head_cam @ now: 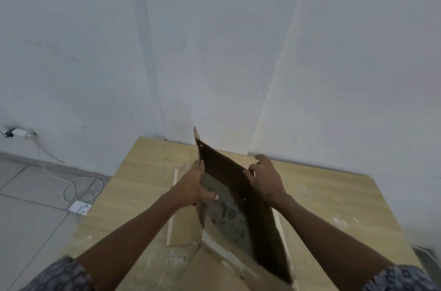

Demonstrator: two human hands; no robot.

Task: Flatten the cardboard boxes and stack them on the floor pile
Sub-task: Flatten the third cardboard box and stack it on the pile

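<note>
Both hands are on one cardboard box (241,207), held up over the wooden surface (148,183), open end facing the camera.

Left hand (193,187): grip closed on the box's left wall, fingers on the outside, thumb hooked inside over the edge. That wall runs up past the grip to a pointed flap tip.

Right hand (266,178): grip closed over the top edge of the right wall, fingers curled on the far side, palm on the outside face. This wall is dark, in shadow, and runs from the grip down toward the camera.

Between the two grips the box is partly collapsed: walls are close together at the far end and spread toward the near end. The inside bottom panel shows grey with dark blotches.

Under the grips, a lower flap of the box touches or nearly touches the surface; can't tell which. Pale tape strips run along the flap edges.

Left of the left grip, well apart: tiled floor (31,195) with a white cable (78,185) looped to a white power adapter (80,207), and a plug at the wall (214,40) socket (19,132).

Patterned sleeves (62,276) at the frame bottom.
</note>
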